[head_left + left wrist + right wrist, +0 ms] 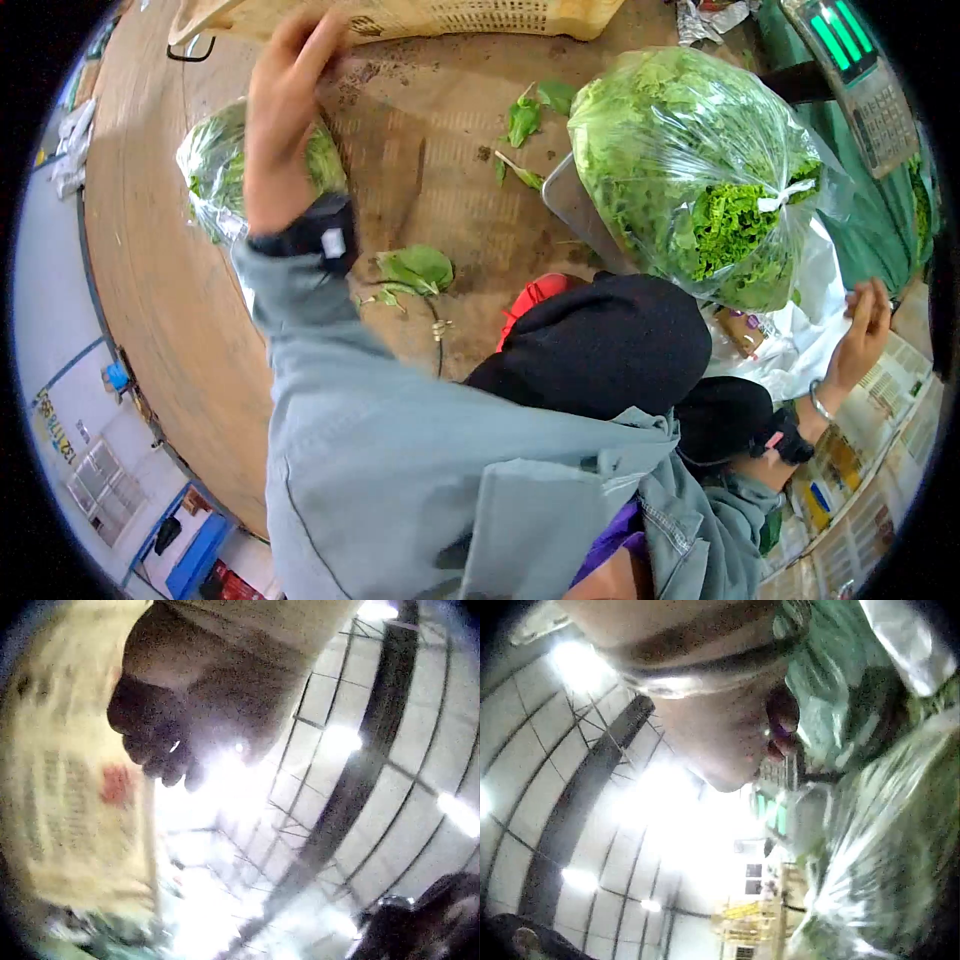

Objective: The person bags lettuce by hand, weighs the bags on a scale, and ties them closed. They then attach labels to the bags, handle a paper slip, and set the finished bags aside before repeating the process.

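Observation:
My left hand [285, 115] reaches forward, fingers apart and a little blurred, overlapping a small clear bag of leafy greens [212, 160] in the head view. Nothing shows in its grasp; in the left wrist view its fingers hang loosely bent beside the pale yellow crate [75, 802]. A large clear bag of frilly lettuce [670, 140], tied with a white knot, sits on a metal scale plate [575, 205]. To the right of this bag, my right hand [858, 340] hangs with relaxed fingers and holds nothing, close to white plastic bags [818, 300].
The yellow crate [480, 18] stands at the far edge of the brown work surface [450, 180]. Loose leaves [415, 268] and soil lie scattered there. A scale display [845, 40] with green digits stands at upper right, above green plastic [865, 235].

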Motion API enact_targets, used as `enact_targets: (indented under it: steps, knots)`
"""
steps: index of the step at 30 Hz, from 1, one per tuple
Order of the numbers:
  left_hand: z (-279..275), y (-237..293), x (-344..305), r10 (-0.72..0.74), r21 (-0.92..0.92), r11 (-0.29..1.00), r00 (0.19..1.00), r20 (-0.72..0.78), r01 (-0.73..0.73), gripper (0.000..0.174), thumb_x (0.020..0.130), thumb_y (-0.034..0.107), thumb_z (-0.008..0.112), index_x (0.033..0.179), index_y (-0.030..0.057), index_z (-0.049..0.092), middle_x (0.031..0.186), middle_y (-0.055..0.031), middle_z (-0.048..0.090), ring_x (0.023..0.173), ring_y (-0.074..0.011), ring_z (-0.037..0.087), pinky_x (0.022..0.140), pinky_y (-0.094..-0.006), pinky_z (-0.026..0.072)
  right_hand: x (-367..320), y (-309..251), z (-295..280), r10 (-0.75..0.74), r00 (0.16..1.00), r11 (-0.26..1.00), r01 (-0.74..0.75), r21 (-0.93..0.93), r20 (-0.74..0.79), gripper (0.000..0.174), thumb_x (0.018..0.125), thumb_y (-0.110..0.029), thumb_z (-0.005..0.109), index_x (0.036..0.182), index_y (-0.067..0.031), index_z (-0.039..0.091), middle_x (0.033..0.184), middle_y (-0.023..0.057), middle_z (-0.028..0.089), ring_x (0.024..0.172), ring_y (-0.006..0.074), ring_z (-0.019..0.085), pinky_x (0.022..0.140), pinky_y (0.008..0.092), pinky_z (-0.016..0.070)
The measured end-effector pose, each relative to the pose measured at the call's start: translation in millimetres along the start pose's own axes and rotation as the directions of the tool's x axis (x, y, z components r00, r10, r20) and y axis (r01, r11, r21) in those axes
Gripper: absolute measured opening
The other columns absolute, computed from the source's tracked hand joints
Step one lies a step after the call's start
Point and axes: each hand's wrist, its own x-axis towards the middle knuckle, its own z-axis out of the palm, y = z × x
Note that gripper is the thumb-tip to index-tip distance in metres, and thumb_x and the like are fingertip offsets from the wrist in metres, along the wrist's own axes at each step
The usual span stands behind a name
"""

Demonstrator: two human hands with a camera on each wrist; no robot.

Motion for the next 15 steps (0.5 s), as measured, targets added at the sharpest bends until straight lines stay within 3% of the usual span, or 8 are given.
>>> enact_targets:
  steps: [2,3,4,5,8,10,12,15]
  knots:
    - [-0.7,-52.5,-49.5,-0.094,0.442,0.891,0.994,-0.051,0.106,0.024,0.082,0.023,0.056,0.086,-0.0008,0.058,0.072,-0.0077,0.058,0.065,-0.0145,0.053,0.060,-0.0287,0.0428,-24.6,10.2,-5.5,0.141,0.984,0.976,-0.120,-0.184,0.107,0.024,0.088,-0.016,0.050,0.104,0.0008,0.056,0.089,0.0070,0.059,0.079,0.0114,0.054,0.071,0.0229,0.0429]
    - [8.2,-59.8,-78.4,-0.295,0.346,0.901,0.954,0.053,0.260,0.025,0.080,0.023,0.057,0.089,-0.0006,0.058,0.074,-0.0113,0.059,0.066,-0.0178,0.054,0.062,-0.0311,0.0437,-31.5,22.8,-11.1,0.163,0.975,0.968,-0.128,-0.214,0.154,0.023,0.088,-0.016,0.051,0.103,0.0011,0.056,0.087,0.0067,0.060,0.077,0.0112,0.054,0.069,0.0232,0.0434]
    - [12.6,-85.2,-99.4,-0.377,0.382,0.880,0.904,0.202,0.282,0.025,0.080,0.023,0.057,0.089,-0.0010,0.058,0.077,-0.0147,0.061,0.070,-0.0197,0.057,0.064,-0.0313,0.0448,-36.2,34.0,-13.8,0.177,0.966,0.962,-0.129,-0.242,0.187,0.023,0.087,-0.015,0.051,0.102,0.0015,0.056,0.084,0.0064,0.060,0.075,0.0110,0.054,0.068,0.0235,0.0438]
    - [29.5,-101.9,-123.0,-0.491,0.391,0.827,0.857,0.154,0.403,0.028,0.079,0.025,0.057,0.089,-0.0017,0.058,0.077,-0.0181,0.060,0.070,-0.0248,0.058,0.063,-0.0345,0.0448,-42.9,35.5,-10.5,0.169,0.966,0.954,-0.110,-0.279,0.196,0.023,0.086,-0.015,0.051,0.101,0.0016,0.057,0.083,0.0063,0.060,0.073,0.0109,0.055,0.067,0.0237,0.0442]
    - [97.4,-112.1,-140.5,-0.277,0.497,0.863,0.904,0.325,0.086,0.030,0.077,0.026,0.057,0.088,-0.0015,0.058,0.081,-0.0229,0.059,0.076,-0.0362,0.057,0.067,-0.0391,0.0454,-51.5,4.3,-1.6,0.178,0.979,0.889,-0.117,-0.443,0.100,0.019,0.083,-0.012,0.054,0.097,0.0005,0.060,0.081,0.0064,0.062,0.071,0.0117,0.056,0.066,0.0243,0.0444]
    - [115.8,-102.5,-135.9,-0.244,0.362,0.931,0.820,0.517,0.048,0.029,0.077,0.024,0.058,0.091,-0.0013,0.059,0.082,-0.0208,0.060,0.077,-0.0335,0.059,0.067,-0.0376,0.0459,-50.1,-13.0,12.2,0.023,0.994,0.899,0.027,-0.437,0.110,0.015,0.080,-0.010,0.057,0.090,0.0007,0.060,0.084,0.0129,0.063,0.072,0.0212,0.060,0.066,0.0289,0.0458]
    - [123.1,-53.7,-120.6,-0.317,0.414,0.906,0.796,0.515,0.093,0.026,0.078,0.019,0.058,0.093,-0.0022,0.059,0.080,-0.0183,0.061,0.075,-0.0295,0.060,0.066,-0.0336,0.0463,-45.0,-45.0,31.0,-0.130,0.984,0.932,0.163,-0.325,0.119,0.012,0.077,-0.009,0.058,0.086,-0.0003,0.060,0.082,0.0134,0.061,0.069,0.0250,0.060,0.064,0.0302,0.0463]
    - [150.3,-2.5,-88.3,-0.135,0.150,0.986,0.874,0.467,0.072,0.018,0.079,0.012,0.057,0.090,-0.0019,0.060,0.077,-0.0158,0.061,0.070,-0.0248,0.059,0.065,-0.0296,0.0456,-32.7,-53.7,39.8,-0.273,0.952,0.924,0.299,-0.238,0.138,0.010,0.077,-0.009,0.057,0.082,-0.0009,0.059,0.076,0.0141,0.060,0.067,0.0282,0.058,0.060,0.0329,0.0458]
